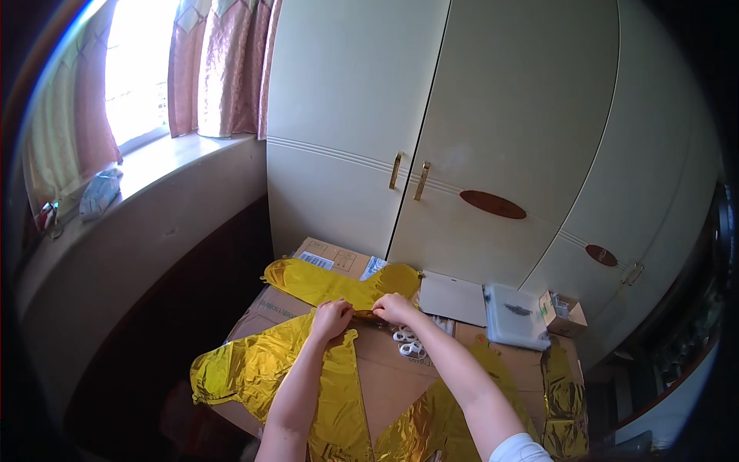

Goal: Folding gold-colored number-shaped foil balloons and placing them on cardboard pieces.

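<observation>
My left hand [333,319] is closed on the near edge of a flat gold foil balloon [327,285] at the far side of the cardboard. Beside it, my right hand [396,309] pinches the foil a short way to the right, and a darker strip of foil spans between the two. Under my left forearm lies another crinkled gold foil balloon [262,358]. Close to my right wrist sit white coils of ribbon or cord [412,348]. My right forearm partly covers a further gold foil piece [439,416].
A flattened cardboard surface [392,362] carries everything. Toward the right are a grey flat panel [454,296], a clear plastic tray [517,316], a small open carton [564,314] and a folded gold foil piece [564,393]. Behind stands a white wardrobe [508,123]; a curtained window is at left.
</observation>
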